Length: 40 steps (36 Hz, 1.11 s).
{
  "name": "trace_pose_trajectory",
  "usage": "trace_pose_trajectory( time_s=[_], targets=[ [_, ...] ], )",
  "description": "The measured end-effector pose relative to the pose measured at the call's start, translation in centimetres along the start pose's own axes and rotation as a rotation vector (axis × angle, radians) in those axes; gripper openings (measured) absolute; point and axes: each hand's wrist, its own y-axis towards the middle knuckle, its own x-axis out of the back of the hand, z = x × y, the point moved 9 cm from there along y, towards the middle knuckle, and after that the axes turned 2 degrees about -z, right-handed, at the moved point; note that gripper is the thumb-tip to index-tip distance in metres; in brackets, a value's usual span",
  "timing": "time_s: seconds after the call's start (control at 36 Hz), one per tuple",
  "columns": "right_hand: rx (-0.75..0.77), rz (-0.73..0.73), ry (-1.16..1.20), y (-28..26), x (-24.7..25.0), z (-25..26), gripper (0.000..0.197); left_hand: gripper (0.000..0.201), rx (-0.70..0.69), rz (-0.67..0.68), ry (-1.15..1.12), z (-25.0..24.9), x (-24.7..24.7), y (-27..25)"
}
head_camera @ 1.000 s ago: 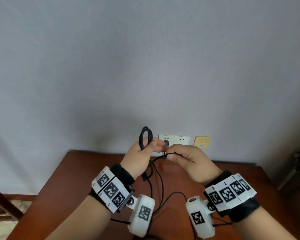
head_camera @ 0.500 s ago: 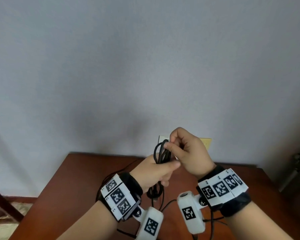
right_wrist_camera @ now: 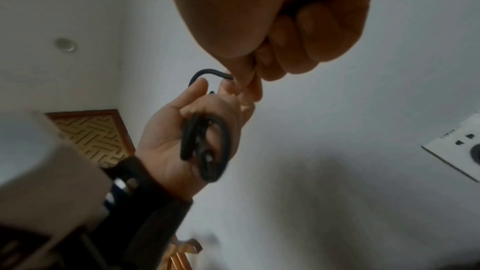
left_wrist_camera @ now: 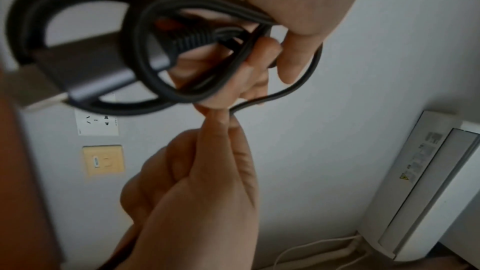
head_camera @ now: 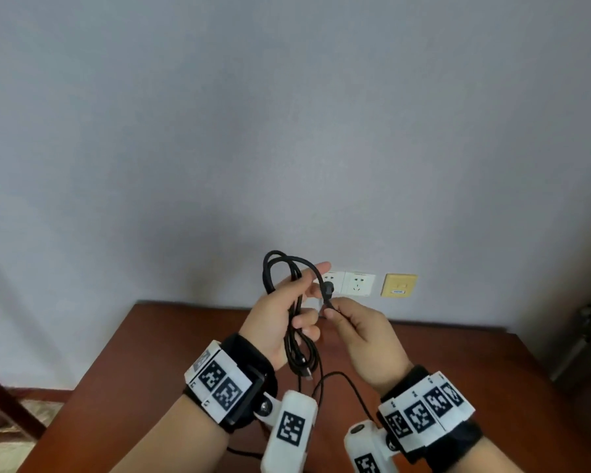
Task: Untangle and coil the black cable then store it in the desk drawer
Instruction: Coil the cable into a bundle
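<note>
1. Left hand (head_camera: 280, 315) is raised above the bench (head_camera: 151, 353), in front of the wall; its fingers (left_wrist_camera: 265, 54) curl round several loops of the cable (head_camera: 296, 322), though the forefinger points out straight toward the sockets (head_camera: 357, 283).
2. The cable's loops stand up above the left hand and hang down below it, with a plug end dangling under the palm.
3. Right hand (head_camera: 362, 336), just beside the left hand, pinches a single strand of the cable between thumb and fingertips (left_wrist_camera: 215, 118).
4. From that pinch the strand drops toward the bench between the wrists.
5. A yellow plate (head_camera: 400, 285) sits right of the sockets.
</note>
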Motion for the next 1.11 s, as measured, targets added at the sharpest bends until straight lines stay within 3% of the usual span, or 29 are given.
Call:
trace_pose_trajectory(
  time_s=[0.08, 0.22, 0.39, 0.56, 0.72, 0.86, 0.97, 1.06, 1.11],
  targets=[
    [0.009, -0.016, -0.060, 0.2, 0.0, 0.3, 0.027, 0.032, -0.024, -0.029, 0.015, 0.0, -0.1, 0.2],
    [-0.029, 0.046, -0.126, 0.0, -0.7, 0.4, 0.024, 0.023, -0.112, -0.151, 0.232, -0.5, 0.6, 0.5],
    [-0.006, 0.144, -0.243, 0.4, -1.1, 1.6, 0.025, 0.035, -0.217, -0.244, 0.340, -1.1, 0.4, 0.3],
    [0.044, 0.219, -0.324, 0.0, -1.7, 2.2, 0.028, 0.056, -0.209, -0.163, 0.277, -0.6, -0.5, 0.0],
    [0.054, 0.258, -0.128, -0.3, -1.8, 2.9, 0.035, 0.052, -0.183, -0.198, 0.210, 0.0, -0.2, 0.0],
    [0.109, 0.302, -0.152, -0.5, -2.5, 2.9, 0.032, 0.009, -0.164, -0.129, 0.240, 0.2, -0.6, -0.3],
    [0.128, 0.307, -0.063, -0.6, -2.9, 2.6, 0.022, 0.053, -0.068, 0.021, 0.258, 0.8, -1.2, -0.1],
    [0.088, 0.319, 0.007, -0.7, -3.3, 2.1, 0.024, 0.043, 0.039, 0.071, 0.275, 1.8, -1.3, 0.1],
    [0.044, 0.329, 0.073, -0.7, -3.6, 1.6, 0.025, 0.033, 0.036, 0.045, 0.225, 1.8, -0.9, 0.1]
  ],
)
